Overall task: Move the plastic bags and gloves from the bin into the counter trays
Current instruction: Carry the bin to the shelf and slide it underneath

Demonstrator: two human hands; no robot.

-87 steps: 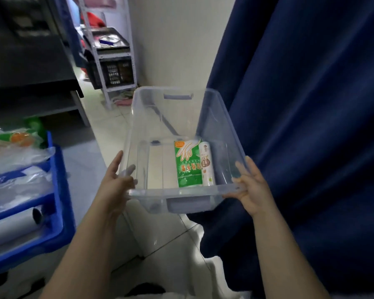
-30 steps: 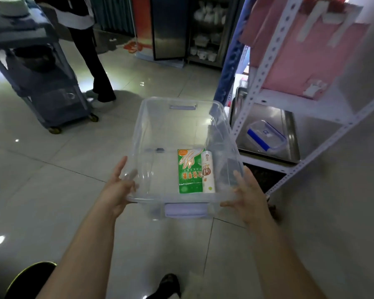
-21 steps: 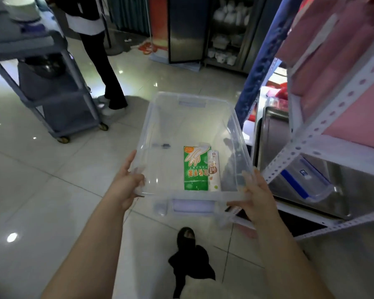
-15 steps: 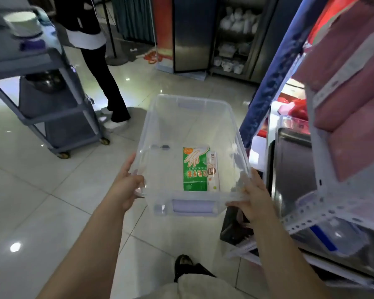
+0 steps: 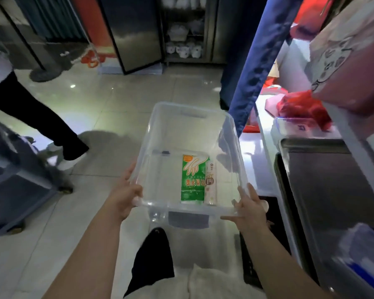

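— Since half a second ago, what has been moved?
— Only the view: the clear bin (image 5: 188, 134) is now carried beside the metal shelf (image 5: 324, 190), and the other person's leg (image 5: 41, 124) is seen further left of the bin.
— How is the bin held?
— Its near left corner is gripped by the left hand (image 5: 122, 198), its near right corner by the right hand (image 5: 249, 209).
— And the task's things?
— The green glove pack (image 5: 192, 179) and the bag roll (image 5: 211, 184) are laid side by side, touching, on the bin's floor near its front wall.
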